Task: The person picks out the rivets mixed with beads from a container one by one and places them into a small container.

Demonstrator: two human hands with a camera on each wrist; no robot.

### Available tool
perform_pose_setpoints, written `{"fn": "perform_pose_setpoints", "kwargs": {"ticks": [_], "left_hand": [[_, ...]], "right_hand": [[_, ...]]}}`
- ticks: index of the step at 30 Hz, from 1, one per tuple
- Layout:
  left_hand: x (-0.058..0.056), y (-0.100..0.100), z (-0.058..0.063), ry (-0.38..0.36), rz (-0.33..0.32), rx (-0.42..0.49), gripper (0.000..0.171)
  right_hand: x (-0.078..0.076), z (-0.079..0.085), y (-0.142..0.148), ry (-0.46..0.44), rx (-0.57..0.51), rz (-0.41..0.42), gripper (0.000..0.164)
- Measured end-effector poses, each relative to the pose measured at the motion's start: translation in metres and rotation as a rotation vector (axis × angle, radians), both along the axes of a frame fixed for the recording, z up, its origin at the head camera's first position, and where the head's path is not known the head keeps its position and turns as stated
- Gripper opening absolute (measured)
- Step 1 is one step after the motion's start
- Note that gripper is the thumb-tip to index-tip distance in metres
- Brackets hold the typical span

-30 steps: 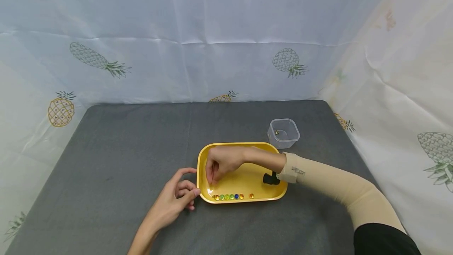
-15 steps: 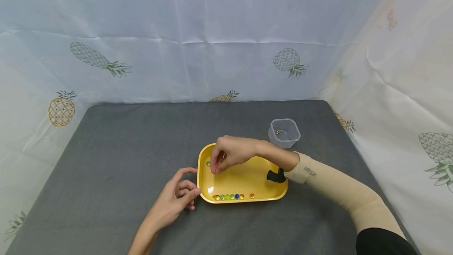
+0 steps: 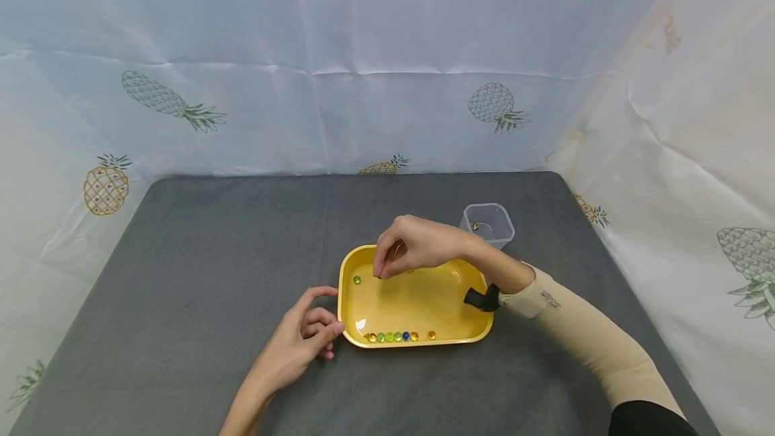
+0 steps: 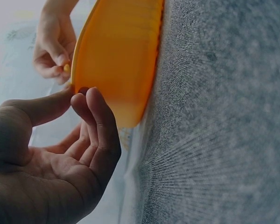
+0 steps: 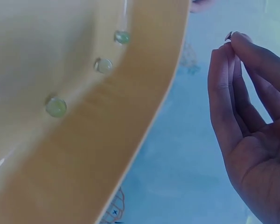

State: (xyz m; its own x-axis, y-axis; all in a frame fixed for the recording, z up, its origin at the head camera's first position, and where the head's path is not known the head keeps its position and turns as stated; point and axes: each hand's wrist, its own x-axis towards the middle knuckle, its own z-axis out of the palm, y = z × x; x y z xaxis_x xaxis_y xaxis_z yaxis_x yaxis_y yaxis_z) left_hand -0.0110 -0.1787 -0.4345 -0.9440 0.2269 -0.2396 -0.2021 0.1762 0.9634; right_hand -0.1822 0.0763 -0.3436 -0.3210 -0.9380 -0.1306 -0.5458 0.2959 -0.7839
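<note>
In the head view, my left hand (image 3: 297, 342) holds the left end of a yellow tray (image 3: 424, 343), thumb and forefinger at its rim. My right hand (image 3: 418, 245) is raised over the tray's far left part, thumb and fingertips pinching a small amber marble (image 4: 66, 68), mostly hidden by the fingers. Several glass marbles, green, yellow, amber and one blue marble (image 3: 406, 336), lie in a row along the tray's near wall. A green marble (image 3: 357, 280) sits in the far left corner. Pale green marbles also show in the right wrist view, such as this marble (image 5: 56, 107).
Behind the tray's right end stands a clear plastic box (image 3: 498, 227) with a small gold-coloured thing inside, partly covered by my right wrist. A grey cloth (image 3: 242, 241) covers the table. White pineapple-print curtains (image 3: 387, 113) hang at the back and sides.
My right hand has risen from the tray's left part and moved away and to the right, holding the marble. The green corner marble has come into sight. My left hand stays put.
</note>
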Motion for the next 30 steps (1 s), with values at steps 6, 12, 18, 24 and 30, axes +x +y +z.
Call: {"fn": "perform_pose_setpoints", "kwargs": {"ticks": [6,12,18,24,30], "left_hand": [[0.0,0.0,0.0,0.003,0.002,-0.019,0.058],[0.0,0.001,0.0,-0.006,0.011,-0.043,0.056],[0.0,0.001,0.0,-0.008,0.015,-0.048,0.057],[0.0,0.001,0.0,-0.011,0.017,-0.057,0.057],[0.0,0.002,0.0,-0.017,0.022,-0.061,0.057]], "right_hand": [[-0.002,0.009,0.013,-0.004,-0.049,-0.058,0.01],[-0.006,0.016,0.034,-0.003,-0.087,-0.149,0.011],[-0.011,0.02,0.06,0.01,-0.124,-0.242,0.014],[-0.012,0.022,0.087,0.042,-0.163,-0.331,0.016],[-0.012,0.017,0.108,0.076,-0.147,-0.425,0.018]]}}
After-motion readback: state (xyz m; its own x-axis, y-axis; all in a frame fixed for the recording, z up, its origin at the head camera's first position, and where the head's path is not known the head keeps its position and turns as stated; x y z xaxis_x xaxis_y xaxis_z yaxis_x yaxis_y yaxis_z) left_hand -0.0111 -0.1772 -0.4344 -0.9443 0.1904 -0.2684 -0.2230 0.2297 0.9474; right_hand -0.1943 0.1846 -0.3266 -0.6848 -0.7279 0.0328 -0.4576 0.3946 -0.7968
